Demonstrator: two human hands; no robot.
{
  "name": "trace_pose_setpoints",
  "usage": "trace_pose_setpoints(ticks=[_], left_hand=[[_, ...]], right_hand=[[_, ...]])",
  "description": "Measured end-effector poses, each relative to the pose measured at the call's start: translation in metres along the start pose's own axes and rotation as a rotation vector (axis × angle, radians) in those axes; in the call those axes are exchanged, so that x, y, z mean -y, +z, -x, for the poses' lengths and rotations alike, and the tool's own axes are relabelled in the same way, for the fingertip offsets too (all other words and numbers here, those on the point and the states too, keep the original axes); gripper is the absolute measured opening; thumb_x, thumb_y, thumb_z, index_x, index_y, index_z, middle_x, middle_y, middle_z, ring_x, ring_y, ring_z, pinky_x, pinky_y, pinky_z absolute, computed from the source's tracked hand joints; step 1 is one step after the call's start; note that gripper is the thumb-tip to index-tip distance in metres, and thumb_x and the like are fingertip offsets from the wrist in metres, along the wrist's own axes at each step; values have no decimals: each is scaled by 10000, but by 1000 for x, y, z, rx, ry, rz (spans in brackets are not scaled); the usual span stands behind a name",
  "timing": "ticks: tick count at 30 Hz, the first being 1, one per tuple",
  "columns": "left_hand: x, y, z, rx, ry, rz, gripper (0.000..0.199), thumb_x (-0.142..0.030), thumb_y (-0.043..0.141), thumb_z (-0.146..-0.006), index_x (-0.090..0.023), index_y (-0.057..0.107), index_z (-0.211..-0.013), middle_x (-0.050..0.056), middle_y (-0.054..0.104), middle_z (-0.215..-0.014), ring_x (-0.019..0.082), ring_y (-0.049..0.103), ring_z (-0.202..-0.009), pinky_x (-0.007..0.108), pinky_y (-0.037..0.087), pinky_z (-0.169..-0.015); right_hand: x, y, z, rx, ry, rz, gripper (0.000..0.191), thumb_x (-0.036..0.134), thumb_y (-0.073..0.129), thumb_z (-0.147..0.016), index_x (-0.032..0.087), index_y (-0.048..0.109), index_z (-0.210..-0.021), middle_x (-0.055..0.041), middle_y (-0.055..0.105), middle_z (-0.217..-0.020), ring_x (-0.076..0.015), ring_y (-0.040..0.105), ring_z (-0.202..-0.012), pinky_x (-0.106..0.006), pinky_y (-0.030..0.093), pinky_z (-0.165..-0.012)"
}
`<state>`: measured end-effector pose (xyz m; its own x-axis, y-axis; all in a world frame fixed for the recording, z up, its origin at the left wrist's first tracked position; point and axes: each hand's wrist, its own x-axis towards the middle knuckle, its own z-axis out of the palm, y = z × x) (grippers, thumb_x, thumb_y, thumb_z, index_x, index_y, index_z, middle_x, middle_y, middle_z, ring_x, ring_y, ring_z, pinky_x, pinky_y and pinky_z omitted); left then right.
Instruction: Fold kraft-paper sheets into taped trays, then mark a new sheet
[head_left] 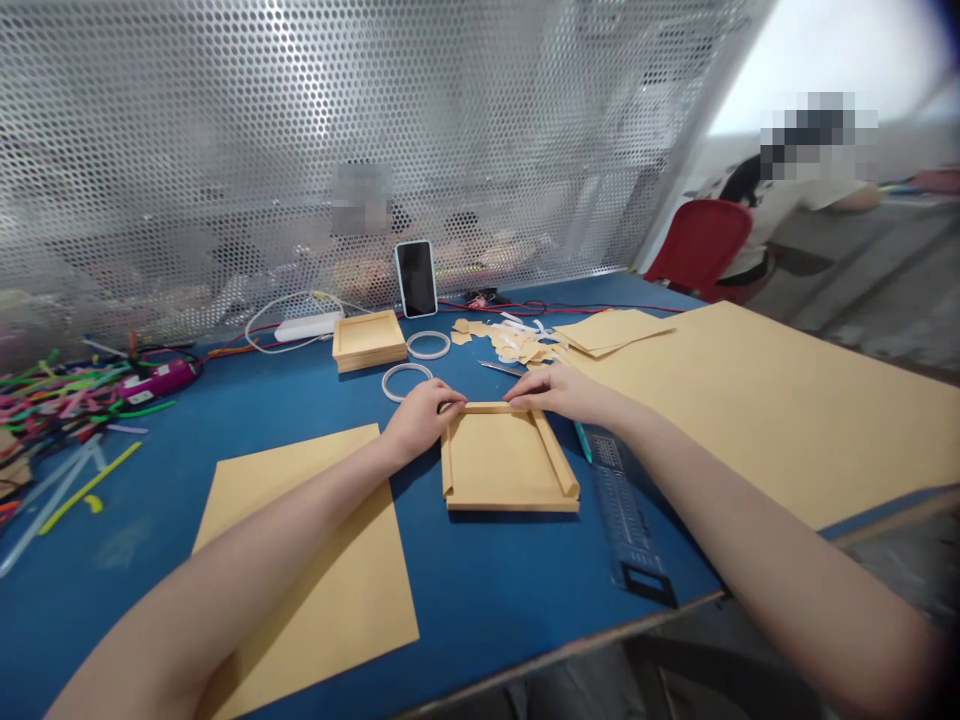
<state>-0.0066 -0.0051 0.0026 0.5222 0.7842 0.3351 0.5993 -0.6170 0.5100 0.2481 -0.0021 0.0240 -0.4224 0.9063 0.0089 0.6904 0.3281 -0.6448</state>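
Note:
A shallow tan paper tray (499, 458) with folded-up edges lies before me on the blue table. My left hand (424, 410) pinches its far left corner between thumb and fingers. At the far edge, toward the right corner, my right hand (551, 392) pinches the folded rim. The right side flap leans inward, and its near end stands apart from the front wall. A tan paper sheet (322, 560) lies partly beneath my left forearm. Close to the right of the tray are a teal pen (583, 442) and a clear ruler (626, 510).
Behind the tray are tape rolls (428, 345), a finished-looking tan box stack (369, 340), a propped phone (416, 278) and paper scraps (517, 340). A large tan sheet (750, 410) covers the right side. Colourful strips (60, 400) pile up at left. A person (787, 190) sits beyond.

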Motion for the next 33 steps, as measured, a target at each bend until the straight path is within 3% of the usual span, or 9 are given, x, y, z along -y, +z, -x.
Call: trace_pose_setpoints(ticks=[9,17,25,33], left_hand=[[-5,1,1,-9,20,-72,170,-181,549,-904,-186,715,-942,55,637,-917,203,593,-922,312,451,-863],[-6,-4,1,34,34,-114,175,-298,622,-878,-218,720,-998,51,651,-940,212,597,-916,315,461,-819],[-6,1,-4,68,92,-140,146,-260,610,-893,-211,729,-962,51,643,-922,198,605,-886,295,465,-821],[-5,4,-3,66,97,-123,142,-189,598,-899,-185,730,-950,54,624,-924,200,601,-886,291,462,-819]], right_hand=[[7,9,-1,-76,-105,72,225,358,581,-807,239,757,-882,-35,733,-958,-218,639,-926,-329,478,-866],[18,16,-1,-100,-202,118,262,334,514,-858,217,744,-903,-62,703,-953,-200,629,-906,-332,466,-870],[32,34,-7,-132,-256,146,243,270,513,-860,216,747,-896,-83,696,-935,-212,625,-913,-331,472,-857],[30,19,2,-93,-36,66,321,220,609,-756,196,687,-1066,-77,687,-1057,-191,631,-863,-296,504,-776]])
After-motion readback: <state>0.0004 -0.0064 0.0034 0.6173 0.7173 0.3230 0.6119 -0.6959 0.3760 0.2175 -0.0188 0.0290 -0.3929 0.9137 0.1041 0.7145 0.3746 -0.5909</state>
